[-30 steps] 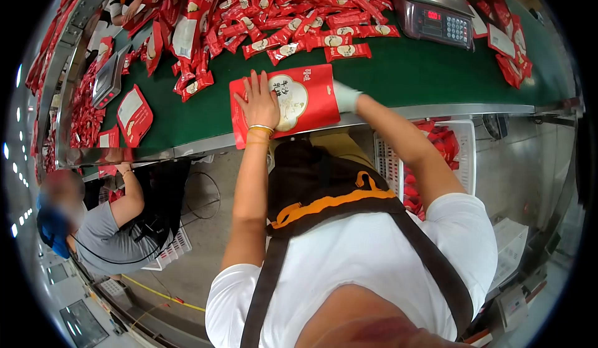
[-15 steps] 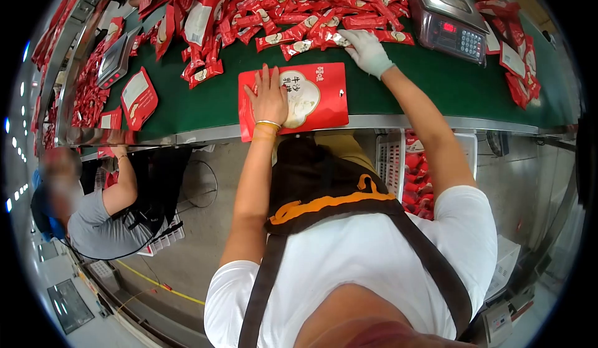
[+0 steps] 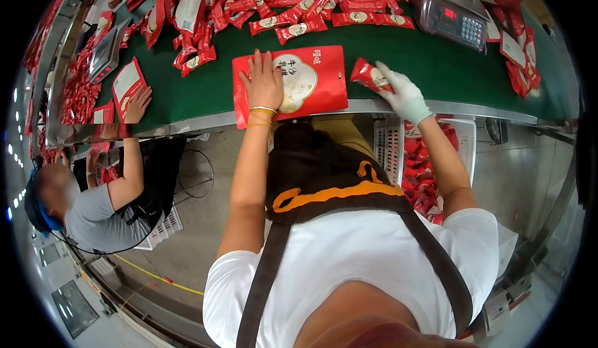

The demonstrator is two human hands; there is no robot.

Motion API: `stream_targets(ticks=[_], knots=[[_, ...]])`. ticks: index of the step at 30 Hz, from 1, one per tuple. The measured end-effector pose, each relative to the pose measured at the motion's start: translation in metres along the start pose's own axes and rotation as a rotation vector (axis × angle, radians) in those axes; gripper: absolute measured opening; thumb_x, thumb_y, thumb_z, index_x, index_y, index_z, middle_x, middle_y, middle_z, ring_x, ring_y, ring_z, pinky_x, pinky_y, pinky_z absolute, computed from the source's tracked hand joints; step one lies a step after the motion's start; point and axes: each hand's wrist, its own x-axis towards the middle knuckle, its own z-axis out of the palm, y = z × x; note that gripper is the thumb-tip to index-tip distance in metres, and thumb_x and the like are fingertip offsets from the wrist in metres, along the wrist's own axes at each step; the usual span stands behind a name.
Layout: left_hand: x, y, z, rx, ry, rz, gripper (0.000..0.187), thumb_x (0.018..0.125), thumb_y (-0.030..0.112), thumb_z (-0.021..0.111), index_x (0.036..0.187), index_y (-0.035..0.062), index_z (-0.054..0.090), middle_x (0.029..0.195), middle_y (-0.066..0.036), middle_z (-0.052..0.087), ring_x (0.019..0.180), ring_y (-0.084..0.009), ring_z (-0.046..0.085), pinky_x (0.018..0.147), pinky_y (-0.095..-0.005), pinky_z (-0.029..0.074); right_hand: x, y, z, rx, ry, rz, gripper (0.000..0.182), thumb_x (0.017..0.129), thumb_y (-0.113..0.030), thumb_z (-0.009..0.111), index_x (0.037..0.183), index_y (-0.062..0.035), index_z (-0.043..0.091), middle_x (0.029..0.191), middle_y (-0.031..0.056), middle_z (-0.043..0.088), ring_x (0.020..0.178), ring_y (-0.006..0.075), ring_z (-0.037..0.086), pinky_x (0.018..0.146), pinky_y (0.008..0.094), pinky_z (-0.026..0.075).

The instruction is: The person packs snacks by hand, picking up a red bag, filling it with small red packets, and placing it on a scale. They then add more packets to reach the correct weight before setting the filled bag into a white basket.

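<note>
- The small red packet [image 3: 362, 72] is above the near part of the green work surface [image 3: 455, 80], just right of the large red pouch [image 3: 325, 83] and apart from it.
- The right hand [image 3: 403, 95], in a white glove, is closed on the packet's right end, thumb and fingers pinching it; the left end sticks out free.
- The left hand [image 3: 265, 81], bare, grips nothing: its palm lies flat on the pouch's left part, fingers extended and slightly spread.
- Held at one end only, the packet could swivel or slip if the gloved pinch loosens. Whether it touches the surface I cannot tell.
- The pouch's near left corner juts over the metal edge [image 3: 205, 122]; a tug or lighter palm pressure could let it slide off.
- Anything dropped over that edge on the right might land in the white crate [image 3: 389, 152] among other red packets.
- Far beyond the pouch lies a heap of packets [image 3: 311, 5]; the digital scale [image 3: 450, 13] would block a reach to the far right.
- To the left, a co-worker's hand [image 3: 138, 104] rests on another pouch [image 3: 126, 81], near a second scale [image 3: 107, 52].
</note>
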Motion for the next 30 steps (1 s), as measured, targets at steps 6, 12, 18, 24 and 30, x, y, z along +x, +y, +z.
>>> stream_targets(ticks=[6, 12, 18, 24, 30], knots=[[-0.001, -0.001, 0.001, 0.017, 0.041, 0.035, 0.055, 0.097, 0.033, 0.040, 0.147, 0.0089, 0.036, 0.156, -0.016, 0.026, 0.143, -0.0403, 0.023, 0.113, -0.0650, 0.011, 0.072, -0.040, 0.064, -0.029, -0.099, -0.305, 0.049, 0.084, -0.022, 0.065, 0.131, -0.0164, 0.052, 0.113, 0.0116, 0.063, 0.101, 0.0305, 0.060, 0.085, 0.0408, 0.051], [0.000, 0.005, -0.008, 0.035, 0.056, 0.162, 0.056, 0.098, 0.035, 0.037, 0.149, 0.0109, 0.032, 0.156, -0.010, 0.030, 0.144, -0.0360, 0.023, 0.114, -0.0635, 0.011, 0.123, -0.053, 0.146, 0.630, -0.412, -0.387, 0.035, 0.084, -0.024, 0.065, 0.116, -0.0128, 0.063, 0.112, 0.0117, 0.066, 0.100, 0.0274, 0.062, 0.086, 0.0368, 0.051], [0.005, 0.005, -0.007, 0.110, -0.076, 0.136, 0.055, 0.099, 0.037, 0.034, 0.148, 0.0127, 0.036, 0.153, -0.009, 0.036, 0.144, -0.0357, 0.024, 0.114, -0.0627, 0.010, 0.135, 0.010, 0.018, 0.153, 0.026, -0.377, 0.019, 0.079, -0.014, 0.060, 0.091, -0.0090, 0.073, 0.095, 0.0129, 0.070, 0.095, 0.0301, 0.064, 0.089, 0.0395, 0.050], [0.003, 0.005, -0.006, 0.173, -0.104, 0.129, 0.053, 0.098, 0.036, 0.034, 0.146, 0.0132, 0.040, 0.153, -0.007, 0.037, 0.145, -0.0357, 0.024, 0.114, -0.0626, 0.010, 0.148, 0.149, -0.013, -0.403, 0.271, -0.063, 0.042, 0.081, -0.012, 0.063, 0.122, -0.0124, 0.056, 0.119, 0.0115, 0.058, 0.119, 0.0307, 0.052, 0.104, 0.0515, 0.035], [0.005, 0.006, -0.007, 0.127, -0.129, 0.102, 0.054, 0.097, 0.036, 0.035, 0.146, 0.0131, 0.040, 0.154, -0.007, 0.036, 0.145, -0.0356, 0.023, 0.115, -0.0622, 0.010, 0.144, 0.077, -0.024, -0.003, 0.255, -0.251, 0.040, 0.087, -0.020, 0.064, 0.125, -0.0143, 0.054, 0.120, 0.0136, 0.056, 0.111, 0.0346, 0.056, 0.095, 0.0415, 0.046]])
